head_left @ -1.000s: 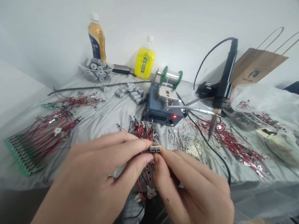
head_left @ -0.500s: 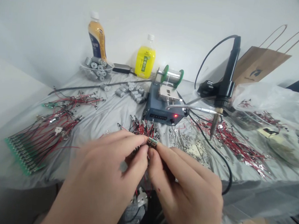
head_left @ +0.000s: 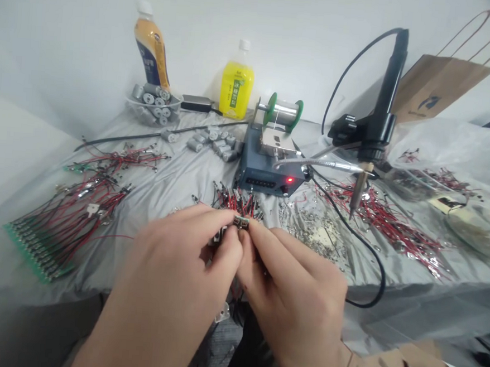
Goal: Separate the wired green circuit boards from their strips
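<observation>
Between the fingertips of both hands is a small circuit board piece (head_left: 241, 222) with dark square parts on its end. My left hand (head_left: 176, 262) pinches it from the left, thumb and index finger closed. From the right, my right hand (head_left: 292, 282) grips it with thumb and index finger. Small black-and-white switch-like parts (head_left: 217, 236) show under my left index finger. Red and black wires with a metal tab (head_left: 222, 313) hang below the hands. Just beyond the fingertips lies a bundle of red-wired parts (head_left: 241, 201) on the cloth.
A soldering station (head_left: 266, 171) with a solder spool (head_left: 284, 114) stands behind the hands. The soldering iron (head_left: 357, 194) points down in a holder at right. Wired green boards (head_left: 34, 252) lie left. Motors (head_left: 216, 142), bottles (head_left: 237, 90) and a paper bag (head_left: 440, 88) are farther back.
Both hands and the held board have shifted slightly left and up in the picture, and the right wrist has turned a little. The view itself has moved slightly. The grip stays closed.
</observation>
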